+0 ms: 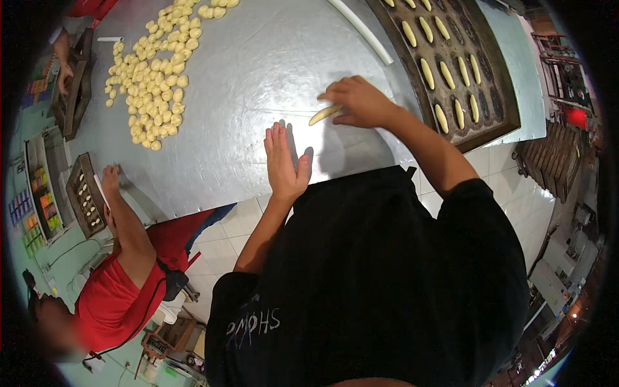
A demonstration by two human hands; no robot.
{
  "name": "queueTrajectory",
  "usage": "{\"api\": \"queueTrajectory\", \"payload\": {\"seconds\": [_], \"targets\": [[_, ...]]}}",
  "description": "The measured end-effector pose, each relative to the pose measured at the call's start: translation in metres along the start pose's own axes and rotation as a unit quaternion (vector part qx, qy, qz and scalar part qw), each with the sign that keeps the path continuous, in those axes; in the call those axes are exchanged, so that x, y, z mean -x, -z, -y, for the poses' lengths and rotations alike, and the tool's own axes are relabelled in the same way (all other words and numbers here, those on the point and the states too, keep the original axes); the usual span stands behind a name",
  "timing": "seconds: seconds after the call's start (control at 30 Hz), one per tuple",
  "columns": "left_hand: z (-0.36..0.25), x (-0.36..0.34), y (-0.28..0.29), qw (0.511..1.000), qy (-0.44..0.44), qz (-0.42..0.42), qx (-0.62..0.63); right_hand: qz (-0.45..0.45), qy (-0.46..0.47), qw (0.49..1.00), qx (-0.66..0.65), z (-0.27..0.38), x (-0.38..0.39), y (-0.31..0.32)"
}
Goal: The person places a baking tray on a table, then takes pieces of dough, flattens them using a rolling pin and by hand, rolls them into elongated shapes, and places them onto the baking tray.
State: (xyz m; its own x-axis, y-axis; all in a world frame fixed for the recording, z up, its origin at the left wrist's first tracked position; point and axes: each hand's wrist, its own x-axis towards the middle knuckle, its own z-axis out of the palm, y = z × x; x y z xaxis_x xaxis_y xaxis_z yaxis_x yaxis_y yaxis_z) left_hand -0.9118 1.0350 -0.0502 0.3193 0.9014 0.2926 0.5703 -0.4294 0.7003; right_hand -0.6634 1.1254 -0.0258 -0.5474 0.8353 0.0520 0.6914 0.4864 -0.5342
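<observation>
My left hand (284,161) rests palm down on the metal tabletop (245,71), fingers stretched and thumb apart, holding nothing. Just right of it, my right hand (358,103) has its fingers curled over an elongated pale dough roll (322,115), whose left end pokes out. Many small dough balls (158,97) lie grouped at the upper left. A dark metal tray (500,122) at the right holds rows of shaped dough rolls (429,72). A white tube (354,26) lies beside that tray.
A co-worker in red (116,290) stands at the lower left by a small tray (80,203) of dough pieces. Another person's hand (64,71) is at wooden trays at the upper left. Stacked trays (545,161) stand on the tiled floor at the right.
</observation>
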Motion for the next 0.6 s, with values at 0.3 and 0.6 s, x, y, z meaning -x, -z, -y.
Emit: {"api": "queueTrajectory", "payload": {"seconds": [0.3,0.6], "targets": [[-0.026,-0.022,-0.021,0.996,0.053,0.041,-0.065,-0.186,0.082,0.973,0.107,-0.054,0.005,0.145],[-0.036,-0.037,-0.03,0.977,0.106,0.093,-0.158,-0.238,-0.364,0.866,0.246,-0.271,0.14,0.147]]}}
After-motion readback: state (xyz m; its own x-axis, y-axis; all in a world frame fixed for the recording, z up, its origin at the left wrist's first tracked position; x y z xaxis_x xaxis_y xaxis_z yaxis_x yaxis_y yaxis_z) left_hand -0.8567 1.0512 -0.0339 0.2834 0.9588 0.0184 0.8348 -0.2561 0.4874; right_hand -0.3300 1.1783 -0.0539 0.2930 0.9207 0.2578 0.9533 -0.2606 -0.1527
